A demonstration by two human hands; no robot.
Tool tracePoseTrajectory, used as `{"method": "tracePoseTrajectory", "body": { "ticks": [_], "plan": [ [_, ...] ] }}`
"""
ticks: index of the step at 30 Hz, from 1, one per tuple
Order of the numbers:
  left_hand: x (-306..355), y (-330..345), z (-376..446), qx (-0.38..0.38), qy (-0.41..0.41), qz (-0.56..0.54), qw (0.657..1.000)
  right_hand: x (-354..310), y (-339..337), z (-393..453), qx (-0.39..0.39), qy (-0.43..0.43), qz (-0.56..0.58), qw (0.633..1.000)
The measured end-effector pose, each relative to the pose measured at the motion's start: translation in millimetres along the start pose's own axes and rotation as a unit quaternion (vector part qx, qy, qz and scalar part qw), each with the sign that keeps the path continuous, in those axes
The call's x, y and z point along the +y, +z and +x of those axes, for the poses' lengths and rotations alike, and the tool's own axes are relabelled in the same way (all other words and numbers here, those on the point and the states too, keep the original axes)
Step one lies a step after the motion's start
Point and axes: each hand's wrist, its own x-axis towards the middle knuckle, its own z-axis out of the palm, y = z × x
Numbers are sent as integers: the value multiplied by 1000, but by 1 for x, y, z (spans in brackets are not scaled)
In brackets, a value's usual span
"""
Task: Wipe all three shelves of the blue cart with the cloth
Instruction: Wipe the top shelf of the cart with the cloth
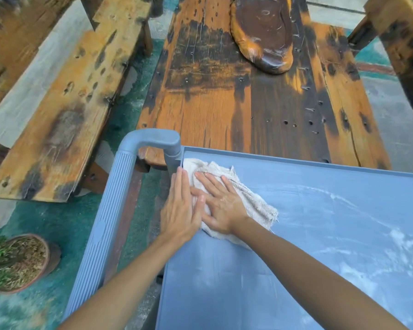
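Observation:
The blue cart's top shelf [296,270] fills the lower right, with white dusty streaks across its right side. A crumpled off-white cloth [255,201] lies in the shelf's far left corner. My right hand [221,203] presses flat on the cloth with fingers spread. My left hand [180,206] lies flat beside it at the shelf's left rim, fingers straight, its thumb side overlapping the cloth's edge. The cart's ribbed blue handle [119,186] rises on the left. The lower shelves are hidden.
A weathered wooden table [224,103] stands just beyond the cart, with a glossy carved wooden tray [265,32] on it. A wooden bench [65,96] runs along the left. A potted plant [19,260] sits on the green floor at lower left.

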Motion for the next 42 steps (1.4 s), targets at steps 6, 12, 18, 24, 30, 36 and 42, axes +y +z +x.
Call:
{"method": "tracePoseTrajectory", "body": {
  "ticks": [6, 12, 18, 24, 30, 36, 42],
  "plan": [
    [0, 6, 6, -12, -4, 115, 993, -2, 1, 48, -29, 118, -35, 992],
    [3, 6, 9, -13, -32, 182, 983, 0, 2, 34, 22, 180, -7, 983],
    [1, 8, 14, -15, -38, 209, 977, 22, 1, 7, 55, 280, 10, 958],
    [5, 9, 19, -32, -41, 270, 961, 91, -17, -47, 63, 451, -9, 890],
    [33, 13, 28, -106, 5, 326, 939, 100, -27, -50, 42, 479, -9, 877],
    [125, 67, 35, -199, 95, 195, 956, 105, -38, -55, 123, 250, -43, 960],
    [171, 106, 38, -173, -52, 241, 954, 143, -40, -76, 63, 165, 65, 982]
  ]
}}
